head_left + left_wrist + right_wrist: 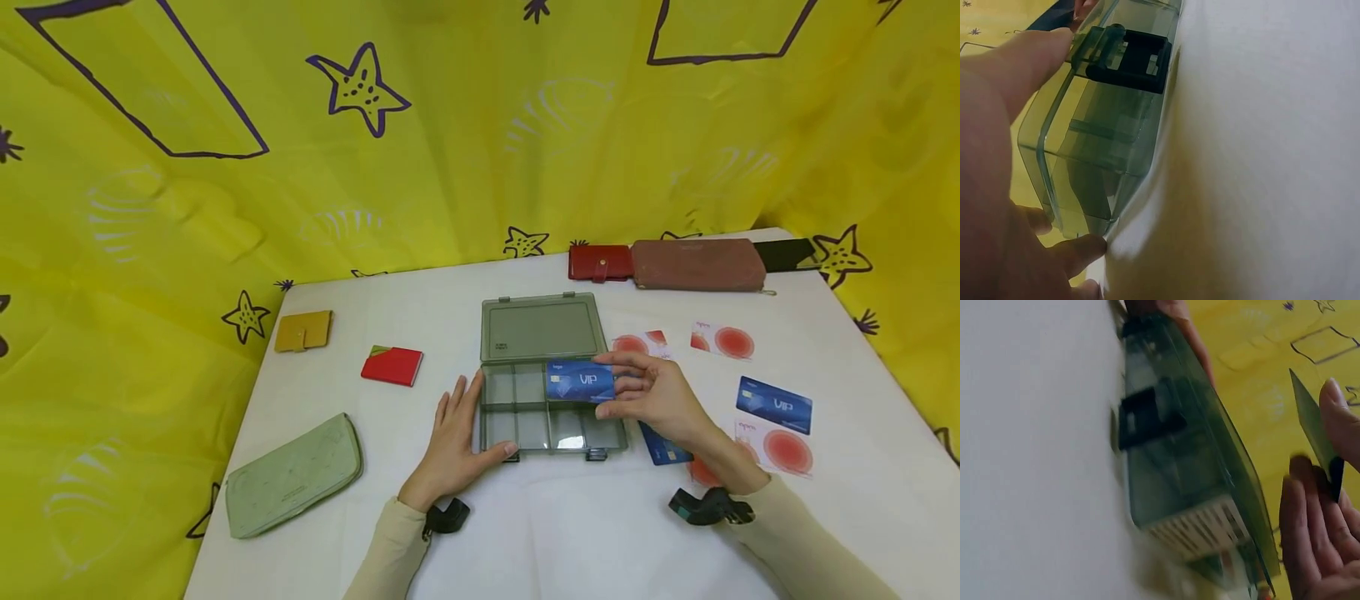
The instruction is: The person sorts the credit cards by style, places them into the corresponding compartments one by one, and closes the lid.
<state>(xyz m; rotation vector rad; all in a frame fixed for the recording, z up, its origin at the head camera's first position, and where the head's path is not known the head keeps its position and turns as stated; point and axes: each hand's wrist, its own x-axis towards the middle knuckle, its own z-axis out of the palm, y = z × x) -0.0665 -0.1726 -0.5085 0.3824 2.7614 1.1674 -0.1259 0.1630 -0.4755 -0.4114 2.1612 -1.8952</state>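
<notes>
Left hand [453, 442] rests flat against organizer box [551, 417]; right hand [660, 396] pinches blue "VIP" card [579, 381].

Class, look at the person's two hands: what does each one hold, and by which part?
The right hand pinches a blue VIP card by its right end. The left hand steadies the clear compartment box at its front left corner.

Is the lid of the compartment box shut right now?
No: in the head view the lid lies flat open behind the compartment box, while the right hand holds a blue VIP card over its compartments.
</notes>
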